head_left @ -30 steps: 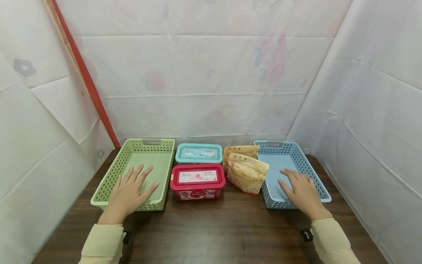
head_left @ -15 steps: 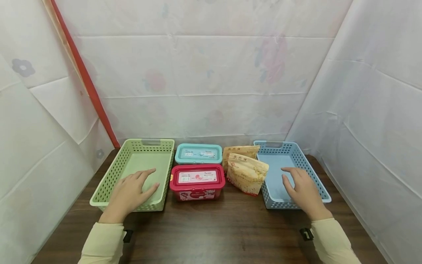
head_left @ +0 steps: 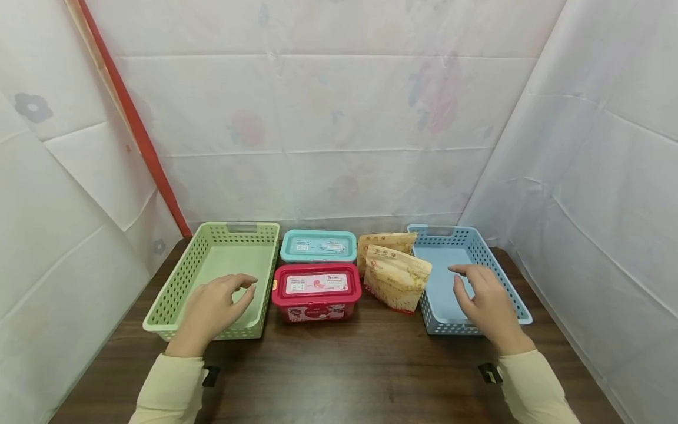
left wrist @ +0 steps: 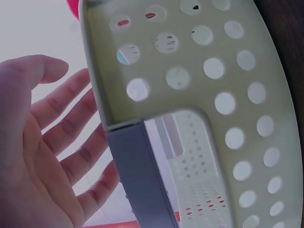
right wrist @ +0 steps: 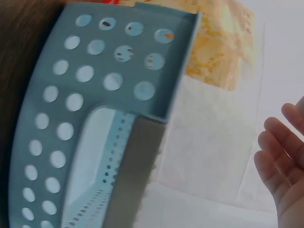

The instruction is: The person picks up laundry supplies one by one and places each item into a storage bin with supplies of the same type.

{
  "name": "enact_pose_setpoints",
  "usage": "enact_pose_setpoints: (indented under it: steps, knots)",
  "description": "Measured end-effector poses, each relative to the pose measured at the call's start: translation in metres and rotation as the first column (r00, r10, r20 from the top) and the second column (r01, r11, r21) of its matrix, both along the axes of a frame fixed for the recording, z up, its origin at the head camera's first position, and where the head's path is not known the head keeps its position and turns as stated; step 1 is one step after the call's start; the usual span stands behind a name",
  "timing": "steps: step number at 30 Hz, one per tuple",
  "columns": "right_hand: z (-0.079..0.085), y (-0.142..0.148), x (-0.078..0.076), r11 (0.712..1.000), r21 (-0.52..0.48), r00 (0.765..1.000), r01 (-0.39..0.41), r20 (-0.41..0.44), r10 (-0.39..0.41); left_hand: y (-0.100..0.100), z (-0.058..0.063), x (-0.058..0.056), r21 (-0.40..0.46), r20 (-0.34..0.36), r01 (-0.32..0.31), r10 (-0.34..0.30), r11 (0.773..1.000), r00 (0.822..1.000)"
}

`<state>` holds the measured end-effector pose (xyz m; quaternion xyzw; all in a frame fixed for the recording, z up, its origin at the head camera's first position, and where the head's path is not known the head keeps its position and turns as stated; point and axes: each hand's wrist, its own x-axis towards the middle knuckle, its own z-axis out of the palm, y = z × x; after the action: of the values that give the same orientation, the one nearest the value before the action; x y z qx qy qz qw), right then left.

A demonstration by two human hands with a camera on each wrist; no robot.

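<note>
A: From the head view, the left hand (head_left: 212, 306) hovers over the near end of the green perforated basket (head_left: 175, 282), grip released; the right hand (head_left: 484, 303) likewise over the blue basket (head_left: 503, 282).

B: The left wrist view adds the green basket's round holes and handle slot; its far contents are blurred.

A: Between the baskets on the tabletop (head_left: 344, 365): a red lidded box (head_left: 316, 291) and crinkled pouches (head_left: 394, 281).

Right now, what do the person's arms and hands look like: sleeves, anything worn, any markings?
Both hands, the left hand and the right hand, are bare, with no gloves or rings visible. Each arm wears a long pale yellow-green fabric sleeve ending at the wrist. A small black device sits at the right cuff, and a similar black one at the left cuff.
</note>
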<state>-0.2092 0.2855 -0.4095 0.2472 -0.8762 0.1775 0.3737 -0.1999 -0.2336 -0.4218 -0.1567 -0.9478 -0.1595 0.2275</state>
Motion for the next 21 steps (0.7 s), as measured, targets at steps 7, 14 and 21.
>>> enact_pose_setpoints:
  steps: [7, 14, 21]
  knots:
    - [0.005, -0.014, 0.003, 0.998, -0.004, 0.998, -0.06, -0.016, 0.06, 0.006, 0.0, 0.001, 0.121, 0.055, 0.016, -0.023, 0.993, 0.998]
    - [0.002, -0.031, 0.001, 0.989, -0.007, 0.988, -0.145, -0.052, 0.144, 0.013, 0.002, -0.001, 0.192, 0.083, 0.005, -0.021, 0.981, 0.996]
    - [-0.004, -0.047, -0.002, 0.98, -0.008, 0.98, -0.201, 0.007, 0.201, 0.015, 0.0, 0.0, 0.225, 0.085, 0.018, -0.038, 0.974, 0.996]
